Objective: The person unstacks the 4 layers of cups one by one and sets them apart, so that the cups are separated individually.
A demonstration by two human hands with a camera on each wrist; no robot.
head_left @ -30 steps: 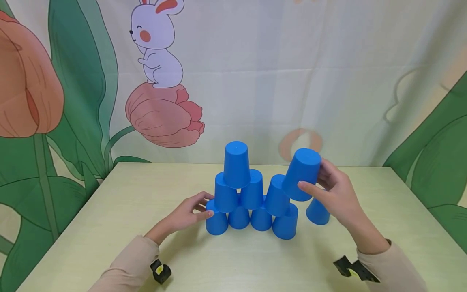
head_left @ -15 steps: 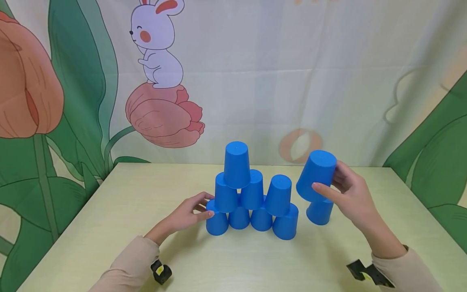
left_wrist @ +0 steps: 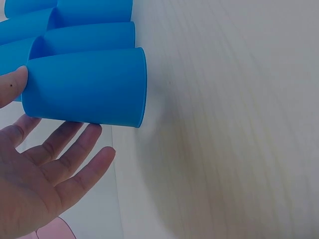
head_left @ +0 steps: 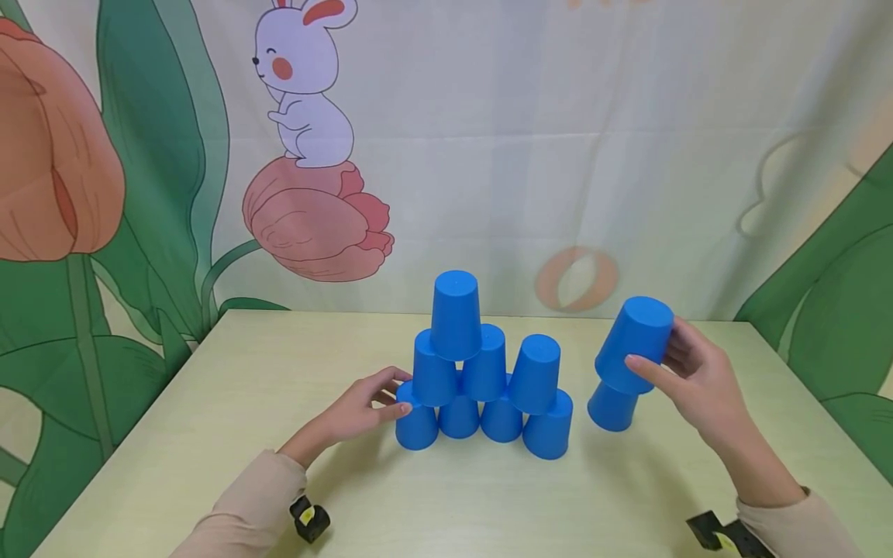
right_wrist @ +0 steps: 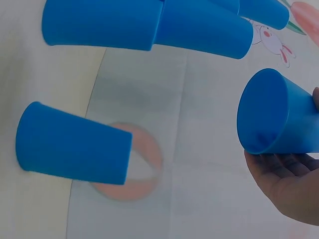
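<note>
In the head view, upside-down blue cups make a stepped stack: a bottom row (head_left: pixel 458 418) of several, a middle row (head_left: pixel 484 376) of three, and one top cup (head_left: pixel 456 314) on the left pair. My left hand (head_left: pixel 352 411) is at the leftmost bottom cup (left_wrist: pixel 84 87), thumb on one side, loosely extended fingers along the other. Off to the right, my right hand (head_left: pixel 705 387) grips another blue cup (head_left: pixel 635 341), mouth down and tilted. The right wrist view shows this held cup (right_wrist: pixel 304 119) in the air, apart from a lone standing cup (right_wrist: pixel 75 144).
A pale wooden table (head_left: pixel 481 504) carries the cups. Behind its far edge hangs a curtain (head_left: pixel 453 155) printed with a rabbit and tulips. A small black device (head_left: pixel 309 519) sits by the left sleeve, and another (head_left: pixel 725 535) by the right.
My right hand has carried its cup rightward and slightly down, away from the stack's right middle cup and over the lone cup. The left hand has stayed at the leftmost bottom cup.
</note>
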